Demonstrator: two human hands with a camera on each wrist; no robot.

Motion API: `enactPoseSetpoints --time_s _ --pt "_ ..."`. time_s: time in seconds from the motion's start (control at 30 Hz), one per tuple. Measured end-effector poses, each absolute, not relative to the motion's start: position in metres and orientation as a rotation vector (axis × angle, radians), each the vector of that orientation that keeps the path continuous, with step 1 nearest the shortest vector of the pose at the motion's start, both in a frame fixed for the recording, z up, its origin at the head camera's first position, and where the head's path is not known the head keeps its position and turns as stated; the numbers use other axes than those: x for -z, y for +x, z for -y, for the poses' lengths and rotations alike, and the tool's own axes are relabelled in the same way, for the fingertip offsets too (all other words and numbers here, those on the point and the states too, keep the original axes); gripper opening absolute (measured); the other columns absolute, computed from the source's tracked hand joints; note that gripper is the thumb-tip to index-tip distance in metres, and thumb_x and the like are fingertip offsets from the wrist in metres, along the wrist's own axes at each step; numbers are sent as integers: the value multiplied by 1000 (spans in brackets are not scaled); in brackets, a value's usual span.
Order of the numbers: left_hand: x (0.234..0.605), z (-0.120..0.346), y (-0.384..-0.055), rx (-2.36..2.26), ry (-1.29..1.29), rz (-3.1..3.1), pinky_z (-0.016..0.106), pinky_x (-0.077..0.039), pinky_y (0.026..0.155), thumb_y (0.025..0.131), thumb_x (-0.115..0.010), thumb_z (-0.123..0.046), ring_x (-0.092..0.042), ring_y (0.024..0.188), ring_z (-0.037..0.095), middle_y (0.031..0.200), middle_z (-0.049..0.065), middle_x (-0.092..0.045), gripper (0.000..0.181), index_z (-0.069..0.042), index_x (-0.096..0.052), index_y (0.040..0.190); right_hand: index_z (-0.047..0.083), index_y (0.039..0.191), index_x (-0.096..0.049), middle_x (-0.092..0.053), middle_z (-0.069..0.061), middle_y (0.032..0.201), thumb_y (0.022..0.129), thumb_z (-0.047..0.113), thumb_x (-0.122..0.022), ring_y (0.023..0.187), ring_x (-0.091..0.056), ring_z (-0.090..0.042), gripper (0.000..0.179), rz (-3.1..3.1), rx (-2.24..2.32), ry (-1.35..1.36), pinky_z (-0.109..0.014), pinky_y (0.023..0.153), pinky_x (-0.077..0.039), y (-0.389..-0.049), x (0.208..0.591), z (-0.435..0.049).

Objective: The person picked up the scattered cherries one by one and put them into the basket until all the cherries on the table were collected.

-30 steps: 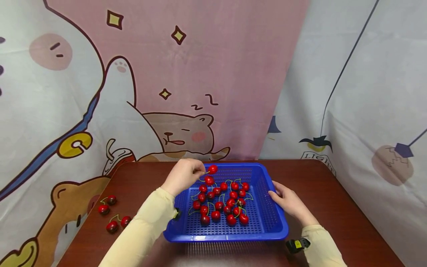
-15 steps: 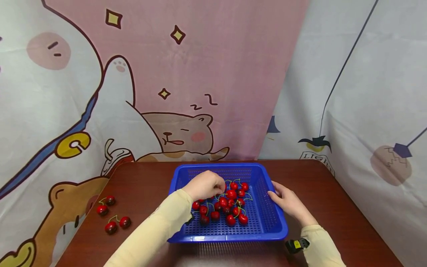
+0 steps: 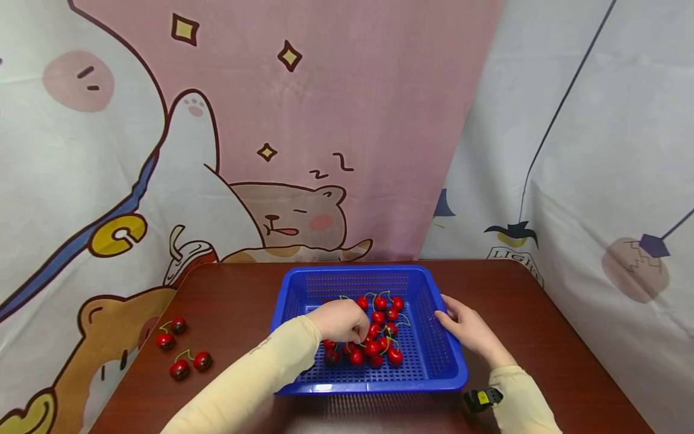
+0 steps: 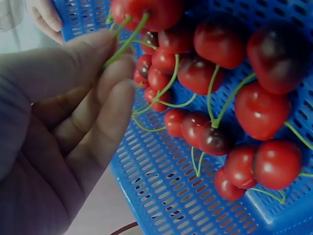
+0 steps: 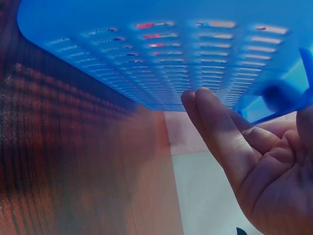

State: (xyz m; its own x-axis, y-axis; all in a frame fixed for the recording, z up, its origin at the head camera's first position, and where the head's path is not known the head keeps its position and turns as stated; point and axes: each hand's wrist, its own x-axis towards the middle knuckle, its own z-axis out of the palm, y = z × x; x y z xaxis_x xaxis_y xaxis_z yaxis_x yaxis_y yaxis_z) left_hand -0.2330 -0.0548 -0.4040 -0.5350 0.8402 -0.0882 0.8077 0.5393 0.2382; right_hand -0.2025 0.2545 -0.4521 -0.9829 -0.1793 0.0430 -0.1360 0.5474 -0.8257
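Observation:
My left hand (image 3: 341, 320) is low over the cherries inside a blue plastic basket (image 3: 374, 387). In the left wrist view, its thumb and forefinger pinch the green stems (image 4: 128, 41) of red cherries (image 4: 146, 11) at the top edge. Many more glossy cherries (image 3: 394, 357), some with dark patches, lie in the basket, partly hidden by this hand. At the basket's right side, my right hand (image 3: 468, 325) grips the rim, thumb over the top. From the right wrist view, its fingers (image 5: 215, 122) reach along the outside of the slotted wall.
Two stemmed pairs of cherries (image 3: 165, 342) lie on the brown table (image 3: 244, 289), left of the basket. A cartoon-printed cloth (image 3: 379, 120) hangs behind the table and along its sides. A dark wrist strap (image 3: 482, 398) is on the right sleeve.
My left hand has carried the held cherries from above the basket's back left rim, rightward and down towards the near part of the pile. The right hand stays on the rim.

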Motion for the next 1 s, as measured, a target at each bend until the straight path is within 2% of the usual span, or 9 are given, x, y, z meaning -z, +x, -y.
enactPoseSetpoints --time_s 0.23,0.67,0.8,1.0 --pt "405 53 -229 -180 1362 -2496 12 -42 57 80 -80 -7 -49 60 -1 62 -19 -55 21 -20 -70 66 -8 146 -36 -67 -24 111 100 18 -60 77 -71 -22 58 -2722 1439 -262 -33 62 -60 -203 453 -255" --pt "417 50 -229 -15 1337 -2497 14 -43 57 77 -84 -15 -51 63 -4 65 -22 -56 19 -25 -71 67 -8 147 -36 -67 -25 110 100 18 -59 76 -71 -23 58 -2729 1430 -250 -34 62 -60 -203 452 -254" --pt "415 52 -228 -36 1287 -2525 16 -45 59 76 -86 -15 -54 65 -4 69 -21 -59 17 -24 -72 73 -9 146 -36 -67 -24 109 100 17 -59 76 -71 -22 58 -2739 1422 -269 -34 63 -60 -203 452 -254" --pt "407 57 -230 -108 1272 -2571 18 -49 67 79 -85 -20 -56 71 -2 78 -15 -65 16 -20 -75 91 -8 147 -36 -67 -24 110 100 17 -59 76 -71 -22 58 -2735 1426 -270 -34 62 -60 -203 453 -255"
